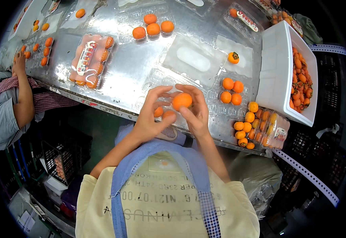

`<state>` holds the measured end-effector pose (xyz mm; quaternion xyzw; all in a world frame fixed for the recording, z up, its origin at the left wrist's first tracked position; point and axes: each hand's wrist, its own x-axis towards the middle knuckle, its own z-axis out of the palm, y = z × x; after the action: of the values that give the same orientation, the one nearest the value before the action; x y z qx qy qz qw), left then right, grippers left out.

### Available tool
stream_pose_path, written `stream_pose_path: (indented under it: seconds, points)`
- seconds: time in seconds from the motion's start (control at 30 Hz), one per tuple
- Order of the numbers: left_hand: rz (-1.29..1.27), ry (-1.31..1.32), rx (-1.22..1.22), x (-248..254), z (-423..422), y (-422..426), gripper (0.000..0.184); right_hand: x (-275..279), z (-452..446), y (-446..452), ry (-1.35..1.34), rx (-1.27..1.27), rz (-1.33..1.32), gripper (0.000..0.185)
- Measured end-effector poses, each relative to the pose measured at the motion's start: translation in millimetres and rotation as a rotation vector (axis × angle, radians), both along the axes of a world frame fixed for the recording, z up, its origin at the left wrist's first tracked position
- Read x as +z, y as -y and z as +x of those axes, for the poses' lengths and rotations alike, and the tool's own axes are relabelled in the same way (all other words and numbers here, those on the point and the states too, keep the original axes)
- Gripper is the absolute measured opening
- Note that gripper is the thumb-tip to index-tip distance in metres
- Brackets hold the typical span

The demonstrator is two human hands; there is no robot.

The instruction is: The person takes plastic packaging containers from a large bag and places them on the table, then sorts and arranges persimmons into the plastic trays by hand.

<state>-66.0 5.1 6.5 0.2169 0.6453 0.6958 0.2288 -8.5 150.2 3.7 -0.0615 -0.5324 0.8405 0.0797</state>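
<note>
An orange persimmon (182, 101) is held up in front of me, gripped between the thumb and fingers of my right hand (197, 113). Close on its other side, my left hand (152, 115) is curved with the fingers apart, and it appears to hold nothing. Below the hands lies a clear plastic tray (152, 85), partly hidden by them. Two persimmons (158, 112) show in it behind my left fingers and thumb. To the right, another clear tray (216, 107) carries several persimmons (236, 99).
A white foam box (274, 59) full of persimmons stands at the right. Loose persimmons (242, 135) lie beside a labelled closed pack (274, 131) near the metal table's edge. A closed pack (89, 61) sits left. At far left, a co-worker's hand (19, 61) is near another tray.
</note>
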Motion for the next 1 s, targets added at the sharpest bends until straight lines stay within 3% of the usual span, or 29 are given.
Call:
stream_pose_path:
  seconds: [0.13,0.6,0.9,1.0]
  points:
    - [0.096,0.637,-0.087,-7,-4,6,0.046,-4,2,-1,-0.082,-0.039,0.219,0.054]
    - [0.302,0.935,-0.197,-7,-3,3,0.047,2,-2,-2,-0.109,-0.060,0.712,0.055]
    - [0.314,0.957,-0.124,-10,-3,5,0.039,-2,0,-2,0.004,-0.020,0.570,0.041]
    - [0.291,0.951,-0.125,-10,-2,4,0.040,-4,-1,-6,0.126,0.008,0.213,0.038]
